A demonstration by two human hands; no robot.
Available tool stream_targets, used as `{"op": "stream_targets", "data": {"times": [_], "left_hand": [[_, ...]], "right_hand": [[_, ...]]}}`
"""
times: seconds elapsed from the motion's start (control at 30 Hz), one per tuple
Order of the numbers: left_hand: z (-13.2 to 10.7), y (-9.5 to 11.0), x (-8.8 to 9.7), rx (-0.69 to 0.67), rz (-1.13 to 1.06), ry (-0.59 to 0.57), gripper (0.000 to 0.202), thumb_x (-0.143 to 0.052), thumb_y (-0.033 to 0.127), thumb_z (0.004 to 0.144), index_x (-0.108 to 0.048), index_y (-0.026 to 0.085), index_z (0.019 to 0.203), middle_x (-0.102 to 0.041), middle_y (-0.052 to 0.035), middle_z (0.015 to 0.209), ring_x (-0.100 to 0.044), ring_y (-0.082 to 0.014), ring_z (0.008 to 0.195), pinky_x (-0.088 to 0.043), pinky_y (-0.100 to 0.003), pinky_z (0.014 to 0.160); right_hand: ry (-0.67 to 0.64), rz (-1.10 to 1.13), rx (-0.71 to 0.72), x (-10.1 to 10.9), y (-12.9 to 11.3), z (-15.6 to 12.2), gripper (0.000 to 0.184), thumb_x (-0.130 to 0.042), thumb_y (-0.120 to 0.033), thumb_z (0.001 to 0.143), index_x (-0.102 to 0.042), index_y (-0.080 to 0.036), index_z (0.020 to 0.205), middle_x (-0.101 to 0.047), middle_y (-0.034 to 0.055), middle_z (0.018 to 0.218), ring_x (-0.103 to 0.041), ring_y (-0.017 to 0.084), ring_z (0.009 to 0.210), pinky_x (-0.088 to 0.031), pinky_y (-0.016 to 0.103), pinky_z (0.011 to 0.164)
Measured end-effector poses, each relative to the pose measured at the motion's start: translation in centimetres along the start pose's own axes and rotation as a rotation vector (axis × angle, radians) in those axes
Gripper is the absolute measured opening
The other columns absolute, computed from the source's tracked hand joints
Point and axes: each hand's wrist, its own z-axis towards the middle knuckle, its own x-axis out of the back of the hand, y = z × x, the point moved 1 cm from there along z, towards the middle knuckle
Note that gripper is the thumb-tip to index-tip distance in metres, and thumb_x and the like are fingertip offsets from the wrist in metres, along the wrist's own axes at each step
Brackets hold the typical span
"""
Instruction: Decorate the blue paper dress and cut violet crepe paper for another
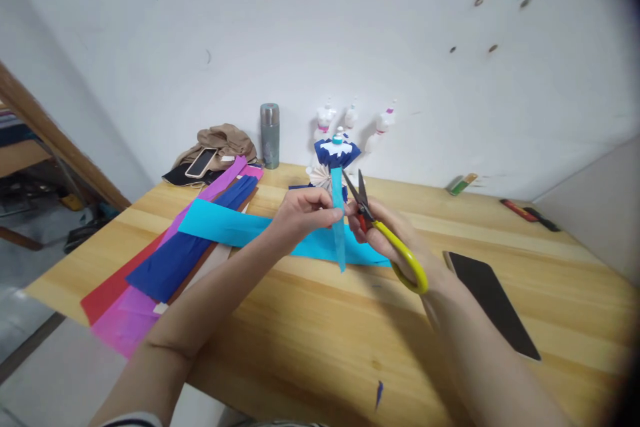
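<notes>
A narrow light-blue paper strip (339,247) hangs upright from my left hand (310,210), pinched between thumb and fingers. My right hand (395,230) is closed on scissors (407,260) with yellow handles, their blades parted and pointing up beside the strip. My right fingertips come close to the strip; whether they touch it I cannot tell. Under both hands lies a wide turquoise paper sheet (230,223). Just behind them stands a small bottle-like figure (338,138) with a ruffled dark-blue paper collar (337,155), its lower part hidden by the strip and hands.
On the left, dark-blue (170,263), pink (120,323) and red paper (117,273) overlap. A flask (270,137), a phone (201,163) and brown cloth (227,140) sit at the back. White figures (384,123) stand by the wall. A dark tablet-like slab (490,303) lies right.
</notes>
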Motion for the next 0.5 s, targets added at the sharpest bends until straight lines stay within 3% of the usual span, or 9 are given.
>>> {"op": "stream_targets", "data": {"times": [0.2, 0.5], "left_hand": [[0.1, -0.3, -0.1, 0.031, 0.045, 0.024, 0.032, -0.08, 0.039, 0.065, -0.058, 0.016, 0.061, -0.056, 0.0017, 0.059, -0.051, -0.0089, 0.057, -0.043, -0.023, 0.055], [0.2, -0.3, -0.3, 0.023, 0.08, 0.065, 0.026, -0.074, 0.033, 0.066, -0.057, 0.015, 0.057, -0.053, 0.0023, 0.062, -0.047, -0.0071, 0.056, -0.037, -0.021, 0.051]], "right_hand": [[-0.017, -0.059, -0.051, -0.8, -1.1, -0.3, 0.042, -0.058, -0.066, 0.091, -0.065, -0.025, 0.097, -0.055, 0.0038, 0.076, -0.049, 0.02, 0.066, -0.043, 0.033, 0.056], [-0.042, -0.065, -0.021, -1.7, -0.7, -0.2, 0.043, -0.05, -0.066, 0.095, -0.055, -0.025, 0.085, -0.052, -0.0001, 0.07, -0.046, 0.017, 0.062, -0.039, 0.032, 0.056]]}}
